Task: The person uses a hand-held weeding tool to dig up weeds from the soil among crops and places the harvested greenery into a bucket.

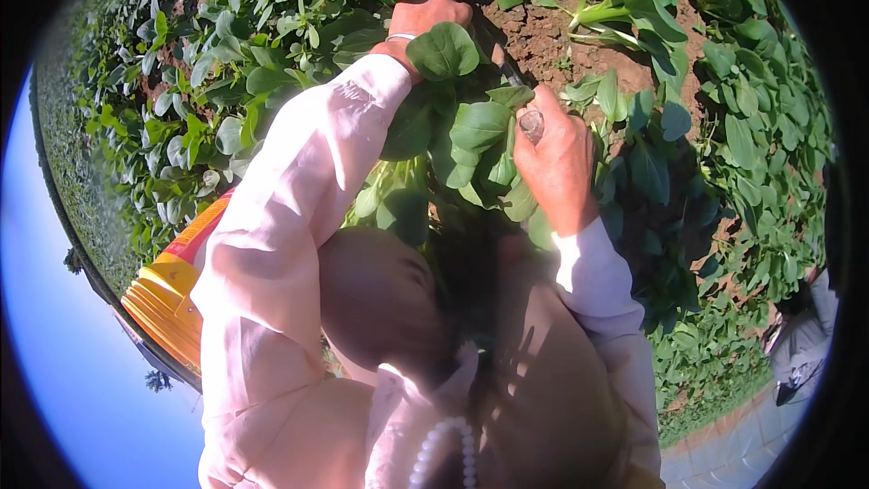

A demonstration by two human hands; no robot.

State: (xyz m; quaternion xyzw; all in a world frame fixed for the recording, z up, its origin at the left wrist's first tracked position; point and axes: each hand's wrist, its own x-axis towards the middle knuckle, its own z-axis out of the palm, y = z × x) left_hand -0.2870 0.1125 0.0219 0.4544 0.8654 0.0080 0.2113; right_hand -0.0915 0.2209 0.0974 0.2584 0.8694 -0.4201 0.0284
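My right hand (558, 158), at two o'clock: fingers closed round a tool (531, 126). My left hand (427, 20), at twelve: finger grip hidden, cannot tell. Leafy plant (480, 127) between them; I judge work there unfinished. Pale-stalked plant (626, 14), one o'clock: cut or rooted, undetermined.

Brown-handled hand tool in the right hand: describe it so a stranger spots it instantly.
Follow the pale pink right sleeve up to the bare right hand. It grips the brown-handled hand tool, whose round end pokes out of the fist. Unlike the broad green leaves nearby, that end is a brown stub.
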